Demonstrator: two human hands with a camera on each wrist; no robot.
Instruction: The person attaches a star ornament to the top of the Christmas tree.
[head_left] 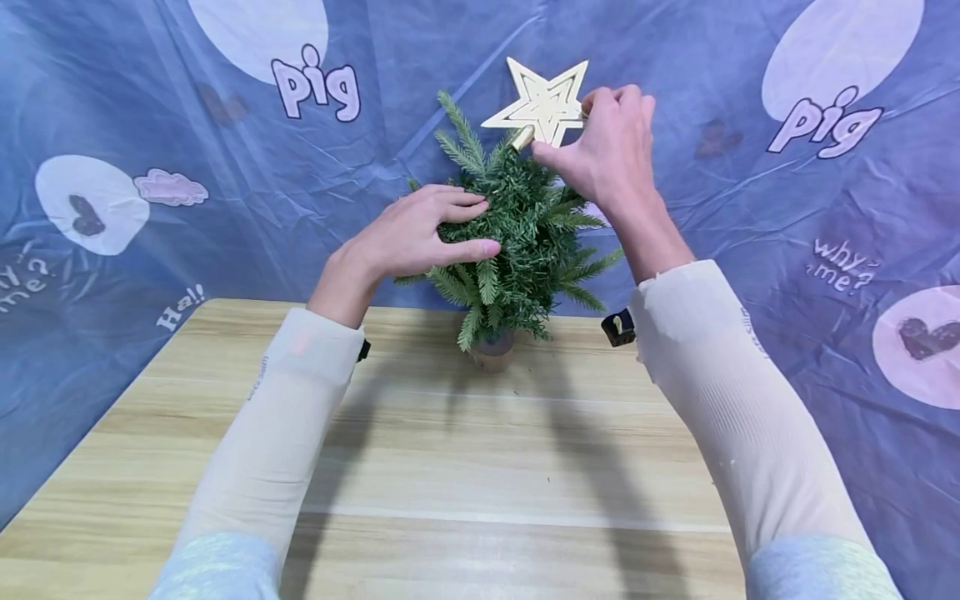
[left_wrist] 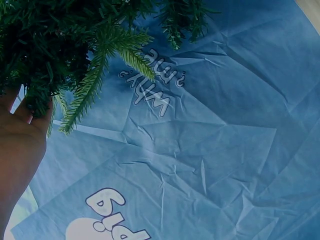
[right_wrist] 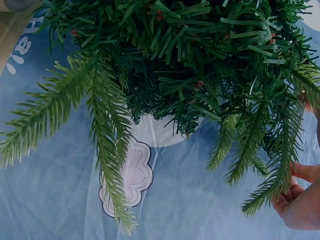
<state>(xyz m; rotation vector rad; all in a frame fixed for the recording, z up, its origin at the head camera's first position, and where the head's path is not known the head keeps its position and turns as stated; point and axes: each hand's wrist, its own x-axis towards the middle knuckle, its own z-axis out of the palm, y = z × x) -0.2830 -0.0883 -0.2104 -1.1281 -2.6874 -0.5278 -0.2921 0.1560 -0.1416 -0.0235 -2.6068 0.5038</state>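
A small artificial Christmas tree (head_left: 532, 250) stands upright at the table's back edge. Its foliage also fills the upper part of the right wrist view. My left hand (head_left: 423, 229) lies against the tree's left side, fingers and thumb fairly straight and spread over the needles. Above the treetop, my right hand (head_left: 611, 142) pinches a gold star topper (head_left: 543, 100) by its right side. The star's short gold socket (head_left: 522, 138) tilts down at the tip; whether it sits on the stem, I cannot tell.
Under the tree is a brownish round base (head_left: 493, 358) on the wooden table (head_left: 450, 467). Behind hangs a wrinkled blue printed cloth (head_left: 420, 50), close to the tree and the star. Side branches (head_left: 596, 271) stick out to both sides.
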